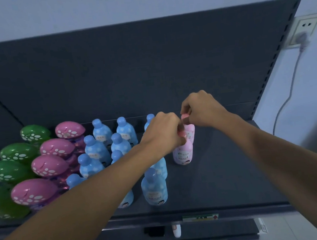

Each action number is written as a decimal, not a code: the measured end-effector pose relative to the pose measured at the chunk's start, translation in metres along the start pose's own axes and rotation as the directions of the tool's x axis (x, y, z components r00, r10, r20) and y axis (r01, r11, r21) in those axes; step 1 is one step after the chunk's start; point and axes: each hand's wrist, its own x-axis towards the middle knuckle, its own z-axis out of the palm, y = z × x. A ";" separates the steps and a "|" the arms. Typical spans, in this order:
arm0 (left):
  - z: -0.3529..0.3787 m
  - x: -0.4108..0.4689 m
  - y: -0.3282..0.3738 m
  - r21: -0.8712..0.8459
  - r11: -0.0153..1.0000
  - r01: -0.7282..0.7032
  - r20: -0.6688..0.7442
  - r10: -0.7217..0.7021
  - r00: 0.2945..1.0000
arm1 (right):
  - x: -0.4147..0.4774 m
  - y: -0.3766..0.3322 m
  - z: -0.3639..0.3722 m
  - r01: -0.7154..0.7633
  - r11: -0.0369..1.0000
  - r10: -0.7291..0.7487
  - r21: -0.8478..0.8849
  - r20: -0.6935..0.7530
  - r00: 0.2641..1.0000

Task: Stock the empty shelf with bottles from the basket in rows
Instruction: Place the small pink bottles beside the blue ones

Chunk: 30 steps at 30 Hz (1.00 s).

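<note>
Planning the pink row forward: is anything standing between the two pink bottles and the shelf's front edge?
Nothing visible. The shelf is bare from the front pink bottle, in the left hand, to its edge; the nearest blue bottle stands left of that lane. The right hand holds the rear pink bottle.

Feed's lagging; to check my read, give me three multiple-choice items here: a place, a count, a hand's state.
1. Pink bottles stand: A at the far left end; B right of blue bottles; C behind blue bottles.
2. Green caps showing: A four; B two; C six.
3. Right hand: A hangs open; B grips a blue bottle; C pinches a pink cap.
Answers: 1B, they flank the blue rows' right; 2A, one column far left; 3C, fingertips close on the far cap.
</note>
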 end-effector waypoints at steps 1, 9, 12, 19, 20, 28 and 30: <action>0.000 0.002 -0.001 -0.002 1.000 0.003 0.001 -0.003 1.000 | 0.003 0.000 0.001 0.003 1.000 -0.003 0.000 0.003 1.000; 0.006 0.016 -0.007 -0.022 0.999 0.030 -0.008 -0.030 1.000 | 0.023 0.004 0.010 0.024 1.000 -0.024 0.005 0.004 1.000; 0.007 0.018 -0.007 -0.033 0.999 0.017 -0.010 -0.018 1.000 | 0.026 0.004 0.012 0.030 1.000 -0.030 0.005 0.012 0.999; 0.008 0.021 -0.010 -0.042 0.999 0.022 -0.011 -0.023 1.000 | 0.027 0.004 0.012 0.050 0.999 -0.051 0.003 0.018 0.999; 0.009 0.021 -0.010 -0.044 0.999 0.027 -0.007 -0.028 1.000 | 0.027 0.004 0.012 0.053 0.999 -0.053 -0.003 0.020 0.998; 0.011 0.020 -0.011 -0.057 0.998 0.013 0.019 -0.012 1.000 | 0.025 0.002 0.010 0.046 0.999 -0.046 0.003 0.032 0.998; 0.013 0.019 -0.013 -0.079 0.997 -0.001 0.024 0.003 1.000 | 0.023 0.001 0.010 0.032 0.999 -0.033 0.013 0.039 0.999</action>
